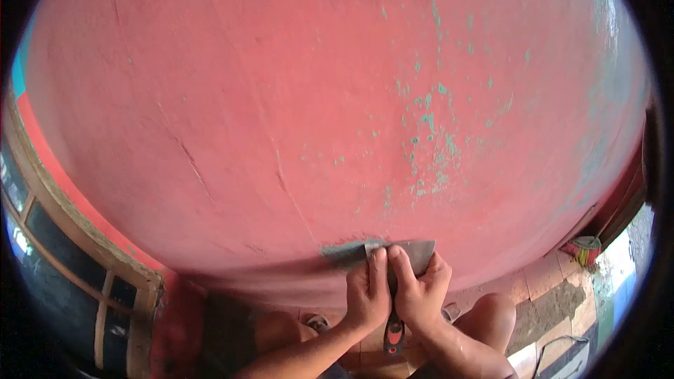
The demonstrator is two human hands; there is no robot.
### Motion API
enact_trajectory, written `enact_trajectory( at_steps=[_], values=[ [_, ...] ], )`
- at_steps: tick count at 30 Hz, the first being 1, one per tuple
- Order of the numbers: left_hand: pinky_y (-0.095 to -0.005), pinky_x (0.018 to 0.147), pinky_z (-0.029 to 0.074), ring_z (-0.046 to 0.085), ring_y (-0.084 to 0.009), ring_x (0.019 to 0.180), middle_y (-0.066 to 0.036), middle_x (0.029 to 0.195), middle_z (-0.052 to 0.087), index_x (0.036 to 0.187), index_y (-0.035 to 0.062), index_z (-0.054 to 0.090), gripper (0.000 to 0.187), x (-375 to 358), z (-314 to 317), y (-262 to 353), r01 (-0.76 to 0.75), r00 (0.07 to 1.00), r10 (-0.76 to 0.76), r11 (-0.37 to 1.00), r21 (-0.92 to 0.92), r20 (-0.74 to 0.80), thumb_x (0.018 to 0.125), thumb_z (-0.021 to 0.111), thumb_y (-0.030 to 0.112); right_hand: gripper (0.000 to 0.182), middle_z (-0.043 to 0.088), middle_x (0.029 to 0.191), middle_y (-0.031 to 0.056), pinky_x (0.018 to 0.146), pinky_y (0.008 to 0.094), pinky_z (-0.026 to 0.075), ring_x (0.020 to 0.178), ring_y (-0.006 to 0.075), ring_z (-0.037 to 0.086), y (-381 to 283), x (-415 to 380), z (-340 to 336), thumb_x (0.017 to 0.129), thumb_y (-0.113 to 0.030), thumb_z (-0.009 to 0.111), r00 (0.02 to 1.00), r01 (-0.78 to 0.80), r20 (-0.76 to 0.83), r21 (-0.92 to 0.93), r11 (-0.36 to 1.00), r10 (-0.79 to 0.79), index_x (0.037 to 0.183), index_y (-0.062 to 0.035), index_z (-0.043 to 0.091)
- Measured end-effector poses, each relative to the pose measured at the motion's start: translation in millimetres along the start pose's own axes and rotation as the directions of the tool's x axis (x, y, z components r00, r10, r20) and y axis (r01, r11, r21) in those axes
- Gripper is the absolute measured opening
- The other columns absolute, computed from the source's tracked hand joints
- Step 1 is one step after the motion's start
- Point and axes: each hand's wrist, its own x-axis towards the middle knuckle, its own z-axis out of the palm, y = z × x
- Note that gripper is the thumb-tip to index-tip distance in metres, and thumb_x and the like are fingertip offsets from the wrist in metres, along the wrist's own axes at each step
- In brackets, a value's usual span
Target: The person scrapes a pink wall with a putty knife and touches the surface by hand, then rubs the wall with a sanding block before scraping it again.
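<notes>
Both hands are closed around a wide metal scraper (420, 253) with a black and red handle, at the lower middle. My left hand (368, 291) grips it from the left, thumb up on the blade. My right hand (420, 288) holds it from the right, its thumb beside the other. The blade's edge lies against a red painted wall (316, 112). Just left of the blade is a grey-green scraped patch (340, 253). Small green spots (428, 123) show through the red paint higher up, and thin cracks run down the wall's left part.
A wooden window frame (104, 302) with dark panes stands at the left. A broom head (584, 249) with coloured bristles is at the right, by the wall's foot. The tiled floor (516, 284) has a rough grey patch. My bent knees are below, near the wall.
</notes>
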Motion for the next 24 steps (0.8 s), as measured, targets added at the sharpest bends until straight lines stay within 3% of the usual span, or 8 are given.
enact_trajectory(
  at_steps=[5,6,11,15,18,21,22,24],
  values=[
    [-0.0267,0.058,0.041,0.05,-0.0058,0.072,-0.001,0.07,0.055,0.085,-0.0004,0.058,0.035,2.5,-5.9,7.8,-0.003,1.0,0.002,0.999,0.033,0.03,0.107,0.045,0.023,0.015,0.069,0.077,0.0022,0.063,0.0244,0.049,0.071,0.0054,0.057,-6.2,5.6,-1.6,0.092,-0.01,0.07,0.999,-0.033,0.033,-0.077,0.997,0.035,0.088,0.0051,0.067],
    [-0.0266,0.058,0.041,0.05,-0.0057,0.071,-0.001,0.07,0.055,0.085,-0.0005,0.058,0.035,-1.3,-7.7,1.3,0.022,0.999,-0.023,0.999,0.045,0.027,0.107,0.045,0.023,0.016,0.069,0.077,0.0025,0.063,0.0245,0.049,0.072,0.0055,0.057,-5.2,3.0,0.4,0.091,-0.01,0.07,0.999,-0.033,0.025,0.012,0.999,0.032,0.088,0.005,0.067],
    [-0.0277,0.054,0.039,0.048,-0.0055,0.068,0.0,0.067,0.053,0.082,-0.0001,0.055,0.037,8.6,-4.8,2.1,-0.048,0.998,0.049,0.998,-0.031,0.04,0.107,0.045,0.024,0.016,0.069,0.077,0.0018,0.065,0.0239,0.049,0.073,0.0049,0.056,-7.3,5.3,3.5,0.092,-0.01,0.07,1.0,-0.004,0.011,-0.006,1.0,0.004,0.088,0.0045,0.068],
    [-0.0278,0.057,0.041,0.049,-0.0049,0.071,0.003,0.07,0.053,0.082,0.0015,0.057,0.036,7.5,-9.7,3.0,-0.037,0.998,0.035,0.998,0.041,0.055,0.107,0.045,0.024,0.016,0.069,0.077,0.0016,0.064,0.0239,0.049,0.073,0.0047,0.056,-4.8,-3.6,-0.3,0.092,-0.011,0.07,1.0,-0.018,0.004,-0.034,0.999,0.018,0.088,0.0046,0.067],
    [-0.0267,0.06,0.042,0.048,-0.0045,0.072,0.003,0.071,0.053,0.084,0.0014,0.056,0.035,7.3,-4.3,4.7,-0.057,0.998,0.058,0.998,-0.036,0.037,0.107,0.044,0.025,0.017,0.069,0.078,0.0015,0.064,0.0238,0.049,0.073,0.0045,0.056,-2.4,2.4,4.5,0.092,-0.011,0.07,1.0,0.007,0.003,0.022,1.0,-0.007,0.088,0.0047,0.067],
    [-0.0254,0.063,0.042,0.048,-0.004,0.076,0.003,0.074,0.053,0.086,0.0016,0.057,0.034,8.2,-11.0,6.8,0.022,0.997,-0.025,0.999,0.048,0.078,0.108,0.043,0.024,0.016,0.069,0.078,0.0017,0.064,0.0237,0.049,0.073,0.0047,0.057,-2.8,4.2,3.4,0.092,-0.011,0.07,1.0,-0.003,0.005,-0.018,1.0,0.003,0.088,0.0046,0.067],
    [-0.0252,0.062,0.041,0.046,-0.0036,0.075,0.004,0.073,0.051,0.085,0.0015,0.057,0.035,5.8,-9.4,11.6,0.033,0.997,-0.032,0.999,-0.002,0.069,0.108,0.044,0.024,0.016,0.069,0.078,0.0018,0.064,0.0237,0.049,0.073,0.0049,0.057,-4.3,0.3,2.3,0.092,-0.011,0.07,1.0,-0.012,0.0,-0.043,0.999,0.012,0.088,0.0045,0.067],
    [-0.0259,0.059,0.04,0.045,-0.0036,0.072,0.004,0.071,0.05,0.083,0.0015,0.056,0.036,4.6,-4.3,6.3,-0.037,0.999,0.036,0.999,0.011,0.038,0.108,0.044,0.024,0.016,0.069,0.078,0.002,0.065,0.0237,0.049,0.073,0.0051,0.058,1.2,-2.2,2.3,0.092,-0.011,0.07,1.0,-0.015,-0.012,0.009,1.0,0.016,0.088,0.0044,0.067]
  ],
)
